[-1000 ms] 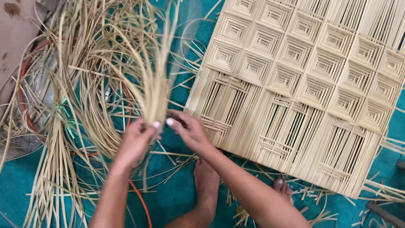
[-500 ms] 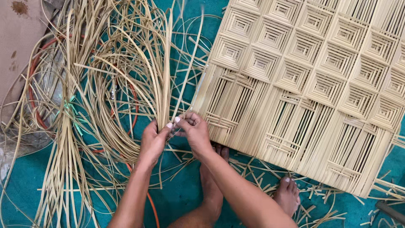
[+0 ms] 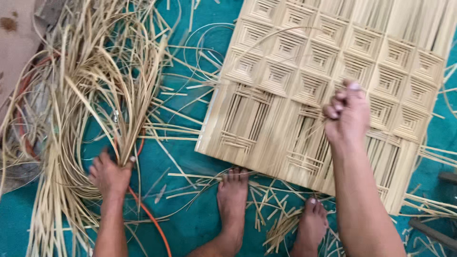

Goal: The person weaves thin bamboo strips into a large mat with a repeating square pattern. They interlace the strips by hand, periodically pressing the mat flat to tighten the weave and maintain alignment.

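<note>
My left hand [image 3: 110, 173] is shut around the base of a loose bundle of pale cane strips [image 3: 95, 95] that fans upward at the left. Over a woven cane panel [image 3: 285, 95] with square and striped patterns, my right hand [image 3: 347, 114] is raised, its fingers closed. A single thin cane strip [image 3: 266, 38] arcs from the bundle side across the panel toward that hand. The pinch itself is hidden by the fingers. My two bare feet [image 3: 233, 195] rest on the teal mat just below the panel's near edge.
Cut cane scraps [image 3: 281, 228] litter the teal mat [image 3: 190, 228] around my feet. An orange cord [image 3: 150, 219] runs under the bundle. A brown surface [image 3: 14, 43] lies at the upper left. Dark bars [image 3: 433, 233] sit at the right edge.
Both hands were together at the bundle's base. My right hand has since pulled away to the right, over the panel, drawing a strip out. My left hand stayed gripping the bundle.
</note>
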